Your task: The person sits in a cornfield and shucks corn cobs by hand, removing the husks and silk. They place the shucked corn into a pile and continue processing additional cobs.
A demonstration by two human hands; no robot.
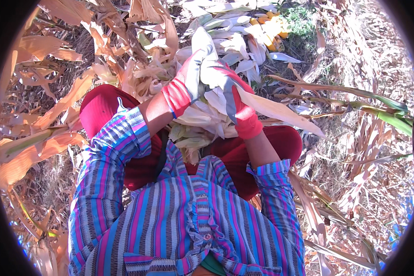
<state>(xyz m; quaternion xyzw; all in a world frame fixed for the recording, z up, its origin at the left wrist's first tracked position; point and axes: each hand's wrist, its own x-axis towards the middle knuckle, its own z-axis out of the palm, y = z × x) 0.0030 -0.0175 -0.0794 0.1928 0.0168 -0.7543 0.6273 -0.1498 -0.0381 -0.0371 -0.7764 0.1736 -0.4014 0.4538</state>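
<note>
Looks like husking: gripping ear (pixel 211 77) with left hand (pixel 191 73), pinching husk (pixel 280 112) with right hand (pixel 234 94). Probably needs a tug next.

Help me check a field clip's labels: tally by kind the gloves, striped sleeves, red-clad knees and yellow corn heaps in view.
Gloves: 2
Striped sleeves: 2
Red-clad knees: 2
Yellow corn heaps: 1
Total: 7

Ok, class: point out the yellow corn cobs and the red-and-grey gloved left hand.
Yellow corn cobs (pixel 274 30), head view: middle of the heap.
Red-and-grey gloved left hand (pixel 191 72), head view: middle of the glove.
</note>
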